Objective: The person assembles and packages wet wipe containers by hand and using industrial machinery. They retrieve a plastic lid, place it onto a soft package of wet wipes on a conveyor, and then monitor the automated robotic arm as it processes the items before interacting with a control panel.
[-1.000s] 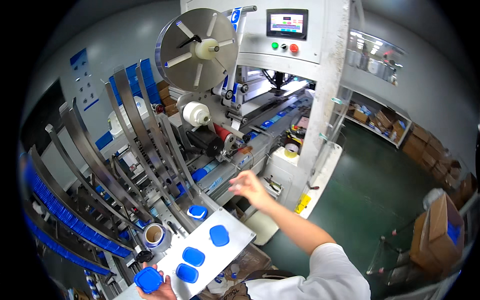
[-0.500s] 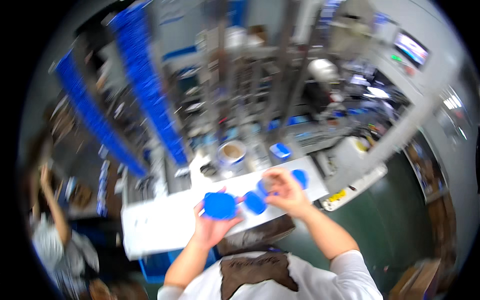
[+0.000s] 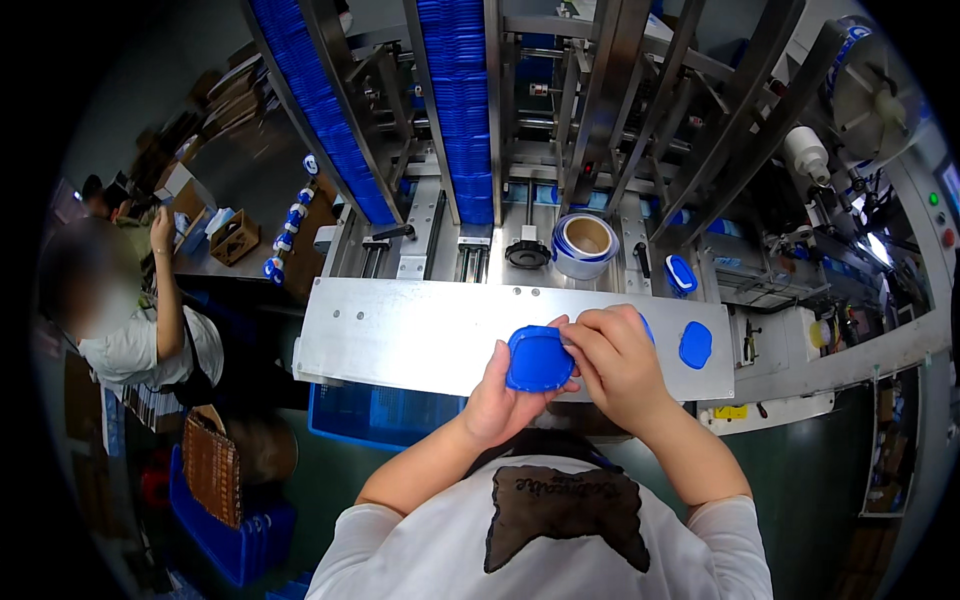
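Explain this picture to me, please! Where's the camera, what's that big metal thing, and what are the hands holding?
No robot here: these are a person's own bare hands. The camera sits on the person's head, looking down, and its wide lens bends straight edges.

The left hand holds a blue, rounded-square, plastic-looking lid. The right hand touches its right edge; I can't tell whether it pinches.

Below is a long, silvery metal plate. A flat blue piece lies on it to the right, with another mostly hidden behind the right hand.

The big thing is a machine with tall grey metal rails. Stacks of thin blue pieces stand between some. Nearby sits a white-and-blue roll with a brown cardboard core.
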The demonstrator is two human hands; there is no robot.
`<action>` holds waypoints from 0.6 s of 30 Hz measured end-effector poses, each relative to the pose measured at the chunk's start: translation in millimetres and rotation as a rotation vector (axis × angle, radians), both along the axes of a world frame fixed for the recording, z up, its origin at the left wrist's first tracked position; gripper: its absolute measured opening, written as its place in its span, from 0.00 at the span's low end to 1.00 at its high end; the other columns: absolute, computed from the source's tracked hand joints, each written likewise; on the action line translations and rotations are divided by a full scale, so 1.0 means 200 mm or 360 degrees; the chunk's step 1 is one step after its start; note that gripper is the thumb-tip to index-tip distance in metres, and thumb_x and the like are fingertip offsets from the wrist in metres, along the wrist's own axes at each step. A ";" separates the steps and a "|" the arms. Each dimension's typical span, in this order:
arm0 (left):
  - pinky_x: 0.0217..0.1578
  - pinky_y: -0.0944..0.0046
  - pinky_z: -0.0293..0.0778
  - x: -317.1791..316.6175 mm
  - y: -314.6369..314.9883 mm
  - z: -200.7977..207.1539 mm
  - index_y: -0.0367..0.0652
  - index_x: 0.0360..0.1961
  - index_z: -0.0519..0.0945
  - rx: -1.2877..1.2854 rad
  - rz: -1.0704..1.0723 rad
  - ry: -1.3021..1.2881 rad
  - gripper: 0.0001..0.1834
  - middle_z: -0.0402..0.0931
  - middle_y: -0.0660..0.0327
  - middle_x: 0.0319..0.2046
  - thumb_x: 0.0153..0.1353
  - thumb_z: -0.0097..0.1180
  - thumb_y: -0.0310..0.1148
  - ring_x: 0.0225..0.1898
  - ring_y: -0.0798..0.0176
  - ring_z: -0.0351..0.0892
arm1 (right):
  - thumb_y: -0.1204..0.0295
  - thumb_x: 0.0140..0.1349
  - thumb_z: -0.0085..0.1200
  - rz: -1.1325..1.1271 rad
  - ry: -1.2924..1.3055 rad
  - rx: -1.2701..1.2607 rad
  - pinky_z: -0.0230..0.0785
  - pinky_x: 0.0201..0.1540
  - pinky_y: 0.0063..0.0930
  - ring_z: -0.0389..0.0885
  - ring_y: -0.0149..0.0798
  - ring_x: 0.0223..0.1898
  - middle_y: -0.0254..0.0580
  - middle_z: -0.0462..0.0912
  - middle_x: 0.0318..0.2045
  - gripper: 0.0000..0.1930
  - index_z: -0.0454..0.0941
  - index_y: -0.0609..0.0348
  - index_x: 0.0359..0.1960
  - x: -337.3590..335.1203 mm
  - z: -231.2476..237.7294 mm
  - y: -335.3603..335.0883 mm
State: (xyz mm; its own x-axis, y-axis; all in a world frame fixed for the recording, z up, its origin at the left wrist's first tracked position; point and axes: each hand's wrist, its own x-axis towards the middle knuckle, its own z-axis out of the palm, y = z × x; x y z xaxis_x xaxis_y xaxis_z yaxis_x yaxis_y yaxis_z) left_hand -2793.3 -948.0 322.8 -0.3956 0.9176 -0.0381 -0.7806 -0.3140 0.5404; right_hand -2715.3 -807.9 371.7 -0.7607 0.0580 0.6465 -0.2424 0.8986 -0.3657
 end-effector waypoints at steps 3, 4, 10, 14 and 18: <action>0.51 0.57 0.63 0.00 0.00 -0.01 0.39 0.64 0.51 0.0104 -0.0067 0.0031 0.40 0.63 0.54 0.54 0.62 0.25 0.62 0.48 0.59 0.68 | 0.81 0.44 0.56 -0.0114 0.0081 0.0071 0.65 0.35 0.35 0.70 0.46 0.33 0.43 0.74 0.33 0.13 0.75 0.61 0.35 0.02 -0.02 0.06; 0.52 0.56 0.63 -0.01 -0.01 -0.01 0.39 0.63 0.51 0.0130 -0.0066 0.0003 0.40 0.63 0.54 0.53 0.62 0.26 0.61 0.48 0.58 0.68 | 0.81 0.44 0.55 -0.0175 0.0122 0.0093 0.65 0.35 0.36 0.70 0.46 0.33 0.43 0.74 0.33 0.13 0.75 0.61 0.35 0.03 -0.02 0.09; 0.52 0.56 0.63 -0.01 0.00 0.02 0.38 0.63 0.52 0.0106 0.0022 -0.0095 0.40 0.65 0.53 0.52 0.62 0.27 0.61 0.48 0.58 0.69 | 0.82 0.44 0.55 0.0078 0.0086 -0.0077 0.66 0.36 0.36 0.71 0.47 0.34 0.42 0.75 0.32 0.11 0.75 0.61 0.32 0.00 0.01 0.03; 0.53 0.56 0.63 0.00 0.00 0.03 0.39 0.63 0.52 -0.0013 0.0049 0.0005 0.40 0.65 0.53 0.52 0.62 0.27 0.62 0.49 0.57 0.69 | 0.82 0.45 0.56 -0.0068 0.0014 -0.0110 0.66 0.36 0.36 0.72 0.47 0.35 0.42 0.76 0.32 0.11 0.75 0.60 0.33 0.00 -0.02 0.09; 0.55 0.54 0.61 -0.07 -0.02 -0.01 0.41 0.64 0.51 0.0012 0.0067 0.0083 0.41 0.61 0.55 0.57 0.61 0.26 0.63 0.53 0.55 0.67 | 0.81 0.46 0.56 -0.0156 0.0034 -0.0184 0.66 0.36 0.35 0.72 0.46 0.35 0.42 0.76 0.32 0.10 0.76 0.59 0.33 0.03 0.01 0.11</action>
State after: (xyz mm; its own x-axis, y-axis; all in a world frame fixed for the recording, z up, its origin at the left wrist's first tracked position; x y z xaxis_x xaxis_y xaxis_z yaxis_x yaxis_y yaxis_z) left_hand -2807.4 -951.5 320.4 -0.4348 0.9005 -0.0094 -0.7374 -0.3501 0.5776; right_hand -2709.8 -786.8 374.5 -0.7338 0.2062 0.6473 -0.1646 0.8705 -0.4639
